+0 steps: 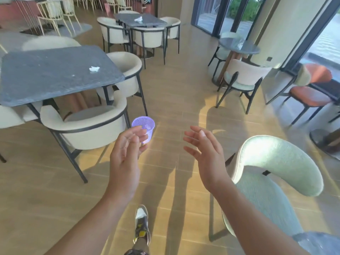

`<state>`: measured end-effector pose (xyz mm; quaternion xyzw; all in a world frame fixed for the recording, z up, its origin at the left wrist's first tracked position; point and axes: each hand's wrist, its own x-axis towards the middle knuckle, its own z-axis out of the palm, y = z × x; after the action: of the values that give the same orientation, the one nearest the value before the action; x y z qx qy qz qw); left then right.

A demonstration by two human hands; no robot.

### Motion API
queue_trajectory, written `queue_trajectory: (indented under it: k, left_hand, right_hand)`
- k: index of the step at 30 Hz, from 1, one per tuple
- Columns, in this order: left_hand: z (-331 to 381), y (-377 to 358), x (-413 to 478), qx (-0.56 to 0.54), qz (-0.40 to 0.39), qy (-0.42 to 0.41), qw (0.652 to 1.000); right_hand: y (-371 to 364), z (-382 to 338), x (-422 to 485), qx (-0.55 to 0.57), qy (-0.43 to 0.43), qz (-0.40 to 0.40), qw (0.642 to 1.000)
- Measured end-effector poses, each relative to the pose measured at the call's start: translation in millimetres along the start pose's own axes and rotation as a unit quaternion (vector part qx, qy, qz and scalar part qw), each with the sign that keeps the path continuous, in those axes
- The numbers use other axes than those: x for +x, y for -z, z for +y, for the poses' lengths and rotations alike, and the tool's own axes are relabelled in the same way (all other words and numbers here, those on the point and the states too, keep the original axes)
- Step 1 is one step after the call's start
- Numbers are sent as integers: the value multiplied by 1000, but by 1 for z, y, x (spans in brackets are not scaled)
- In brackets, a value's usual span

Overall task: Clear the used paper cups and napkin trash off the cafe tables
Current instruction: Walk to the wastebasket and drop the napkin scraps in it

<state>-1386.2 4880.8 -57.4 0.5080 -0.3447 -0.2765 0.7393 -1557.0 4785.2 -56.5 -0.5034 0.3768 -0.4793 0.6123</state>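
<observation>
The left hand hides the near lower side of a purple mesh basket standing on the floor just past it. That hand and the right hand are both raised with fingers loosely spread, holding nothing. A crumpled white napkin lies on the near left slate table (its left edge is cut off). A second white scrap sits on the far table, too blurred to identify.
</observation>
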Motion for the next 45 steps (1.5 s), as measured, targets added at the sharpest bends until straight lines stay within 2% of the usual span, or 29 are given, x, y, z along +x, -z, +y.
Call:
queue_trajectory:
  k: [12, 22, 28, 32, 45]
  left_hand:
    - [-79, -34, 303, 22, 16, 31, 999]
    - [-170, -101, 491, 42, 72, 21, 996]
    - [-211, -167, 611, 51, 135, 10, 989]
    - [-228, -185, 676, 47, 193, 1, 980]
    - [-264, -123, 832, 41, 399, -32, 916]
  right_hand:
    - [-74, 19, 310, 2, 1, -1, 1000]
    - [-72, 51, 545, -5, -12, -52, 999]
    - [-72, 46, 705, -10, -38, -116, 993]
    - [-96, 43, 794, -18, -47, -181, 982]
    - [-254, 88, 979, -5, -91, -371, 924]
